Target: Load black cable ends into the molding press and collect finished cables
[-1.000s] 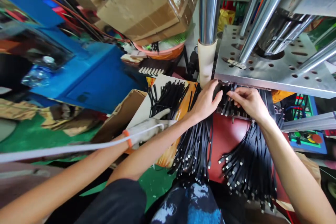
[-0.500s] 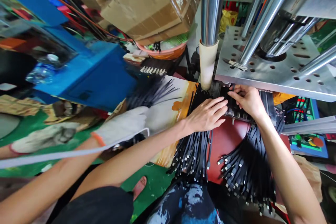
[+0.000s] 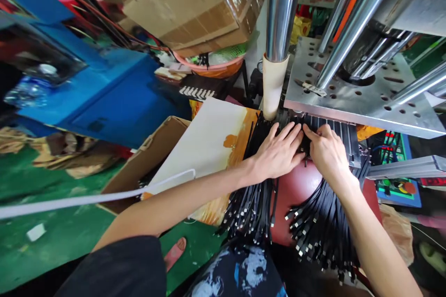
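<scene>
My left hand point(image 3: 280, 153) lies with fingers spread over the dark slotted metal block, beside the pale-wrapped post. Beneath it hangs a bundle of black cables point(image 3: 251, 209) with metal plug ends, spilling over the front edge. Close to its fingertips, my right hand point(image 3: 327, 151) is bent down at the slotted block point(image 3: 348, 137), fingers curled in and thumb toward the left hand. Whatever it pinches is hidden. A second bundle of black cables point(image 3: 324, 222) fans out below my right wrist over the red surface point(image 3: 292, 190).
Just above both hands hangs a drilled metal plate point(image 3: 365, 109) with steel rods. A pale post point(image 3: 274, 88) stands behind the left hand. At left are a white board point(image 3: 205, 139), an open cardboard box point(image 3: 149, 148) and a blue machine point(image 3: 111, 102). A white strip point(image 3: 104, 198) crosses the left side.
Another person's gloved hands, with a bunch of black cables, have left the board at left. My right hand has curled and turned downward at the block. My left hand stays spread nearby.
</scene>
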The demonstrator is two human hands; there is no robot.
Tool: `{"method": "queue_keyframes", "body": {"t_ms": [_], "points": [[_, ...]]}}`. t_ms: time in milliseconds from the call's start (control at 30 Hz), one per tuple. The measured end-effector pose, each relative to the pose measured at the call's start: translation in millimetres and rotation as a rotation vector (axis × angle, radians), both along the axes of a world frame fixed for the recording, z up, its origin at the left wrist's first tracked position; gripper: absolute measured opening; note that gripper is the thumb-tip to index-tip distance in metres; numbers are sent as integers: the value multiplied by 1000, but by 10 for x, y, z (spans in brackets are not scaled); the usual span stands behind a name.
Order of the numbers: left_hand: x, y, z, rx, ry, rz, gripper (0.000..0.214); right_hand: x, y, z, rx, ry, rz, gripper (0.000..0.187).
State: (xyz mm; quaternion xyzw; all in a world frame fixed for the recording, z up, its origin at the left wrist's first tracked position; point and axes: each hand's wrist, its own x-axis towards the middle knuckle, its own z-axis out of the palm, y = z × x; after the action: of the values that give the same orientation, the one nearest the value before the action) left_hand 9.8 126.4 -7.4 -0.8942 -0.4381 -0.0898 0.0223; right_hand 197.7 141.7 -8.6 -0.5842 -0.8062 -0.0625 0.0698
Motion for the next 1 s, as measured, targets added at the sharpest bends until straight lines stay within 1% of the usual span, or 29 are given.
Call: {"method": "queue_keyframes", "body": {"t_ms": [67,167,300,400,467,533,567,600,633,667,733,767,800,833,867,900,933,1000], "points": [[23,216,31,-19,-24,23,60,-52,236,5,14,-15,-12,54],[53,500,28,-9,-46,39,55,-80,528,1,30,10,17,52],[70,751,-12,12,-70,35,44,-82,707,-54,68,24,4,50],[103,960,-37,29,-92,7,44,-109,892,-88,83,45,-26,47],[128,1099,-50,31,-132,-20,43,-122,1037,-68,70,58,-45,48],[120,1148,-63,23,-179,-32,39,-111,1083,-11,46,70,-44,48],[91,1110,-69,19,-224,-27,36,-95,1027,23,34,74,-34,47],[43,1019,-75,20,-274,-18,34,-78,904,52,31,84,-21,46],[-25,874,-82,28,-326,-1,32,-63,710,70,41,106,-11,44],[-109,680,-90,31,-394,26,31,-59,452,69,50,138,-2,43],[-308,191,-109,12,-472,97,27,-109,-182,-9,67,261,-15,37],[-410,-76,-118,-86,-565,146,22,-174,-505,-85,3,320,-10,33],[-506,-337,-125,-210,-655,183,21,-268,-794,-178,-104,348,19,26],[-591,-583,-129,-365,-731,209,21,-385,-1027,-277,-228,330,27,21],[-662,-805,-129,-530,-805,230,21,-515,-1193,-370,-331,288,9,17],[-719,-1002,-127,-691,-863,240,21,-640,-1289,-444,-421,242,-16,14],[-759,-1171,-126,-838,-899,252,22,-745,-1327,-491,-485,200,-51,13],[-788,-1435,-141,-1106,-940,277,30,-836,-1317,-482,-540,157,-115,14]]}}
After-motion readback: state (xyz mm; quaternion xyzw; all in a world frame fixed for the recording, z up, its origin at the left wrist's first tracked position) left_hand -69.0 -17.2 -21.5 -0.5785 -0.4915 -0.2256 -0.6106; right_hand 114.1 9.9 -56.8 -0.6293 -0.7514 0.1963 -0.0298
